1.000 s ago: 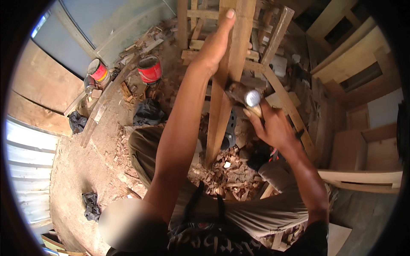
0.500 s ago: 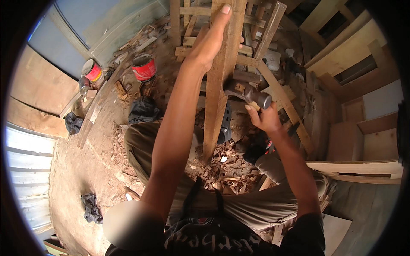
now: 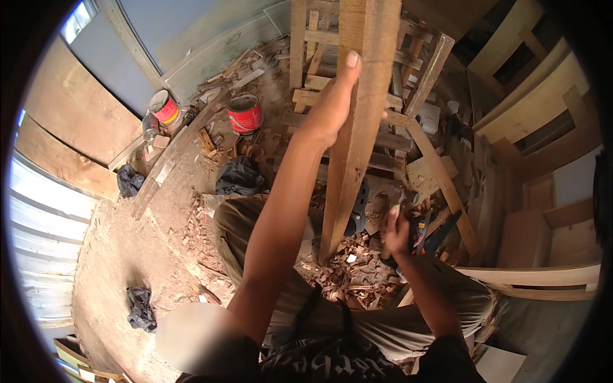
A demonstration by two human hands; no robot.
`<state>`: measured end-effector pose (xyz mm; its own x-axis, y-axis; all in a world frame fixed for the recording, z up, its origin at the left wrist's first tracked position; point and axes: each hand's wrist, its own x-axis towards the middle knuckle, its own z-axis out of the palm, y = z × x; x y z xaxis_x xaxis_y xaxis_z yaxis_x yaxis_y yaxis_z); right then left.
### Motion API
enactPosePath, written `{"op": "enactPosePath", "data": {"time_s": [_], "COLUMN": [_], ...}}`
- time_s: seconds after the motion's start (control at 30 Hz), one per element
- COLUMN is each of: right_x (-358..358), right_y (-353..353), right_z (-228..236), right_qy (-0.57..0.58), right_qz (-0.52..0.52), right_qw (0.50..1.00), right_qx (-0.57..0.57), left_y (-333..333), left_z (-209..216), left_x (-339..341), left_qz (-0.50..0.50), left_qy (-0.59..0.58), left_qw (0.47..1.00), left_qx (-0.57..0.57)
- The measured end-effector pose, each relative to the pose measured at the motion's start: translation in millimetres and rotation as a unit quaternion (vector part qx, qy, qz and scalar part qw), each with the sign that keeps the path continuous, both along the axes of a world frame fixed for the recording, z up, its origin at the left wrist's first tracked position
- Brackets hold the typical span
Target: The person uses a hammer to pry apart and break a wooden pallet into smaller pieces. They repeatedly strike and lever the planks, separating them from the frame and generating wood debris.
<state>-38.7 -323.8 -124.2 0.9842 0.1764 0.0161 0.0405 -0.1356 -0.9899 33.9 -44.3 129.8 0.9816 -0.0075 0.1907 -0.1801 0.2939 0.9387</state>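
A long wooden post [image 3: 357, 137] stands tilted in front of me, its lower end down among wood chips between my legs. My left hand [image 3: 335, 105] is closed round the post partway up, thumb along the near face and the other fingers mostly hidden behind it. To the right of the post's lower part, my right hand [image 3: 396, 231] is wrapped round the handle of a hammer [image 3: 387, 256]. The hammer's head is hard to make out against the dark clutter. Next to this hand lies a red and black tool, partly hidden, its kind unclear.
Wood chips [image 3: 357, 271] cover the ground by my legs. A slatted wooden frame [image 3: 383, 137] stands beyond the post. Two red cans, one a red can [image 3: 245, 116], and a black plastic bag [image 3: 240, 175] lie left. Wooden panels [image 3: 543, 134] lean at right.
My right hand has drawn the hammer down and away from the post, toward my right knee. My left hand still grips the post. The whole view has shifted slightly.
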Motion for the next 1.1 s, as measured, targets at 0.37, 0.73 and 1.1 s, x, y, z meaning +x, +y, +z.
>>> {"op": "enactPosePath", "data": {"time_s": [0.37, 0.73, 1.1], "right_x": [34, 44, 15], "right_y": [39, -26, 21], "right_z": [245, 115, 194], "right_qy": [-0.300, -0.013, -0.200], "right_qz": [0.155, 0.291, 0.187], "right_qw": [0.898, 0.801, 0.919], "right_qx": [-0.283, -0.523, -0.282], "left_y": [2, 27, 3], "left_z": [-17, -5, -8], "left_x": [55, 17, 33], "left_qz": [0.029, 0.034, 0.022], "left_qy": [0.012, 0.006, -0.004], "left_qw": [0.999, 0.999, 1.000], "left_qx": [-0.019, -0.040, -0.014]}}
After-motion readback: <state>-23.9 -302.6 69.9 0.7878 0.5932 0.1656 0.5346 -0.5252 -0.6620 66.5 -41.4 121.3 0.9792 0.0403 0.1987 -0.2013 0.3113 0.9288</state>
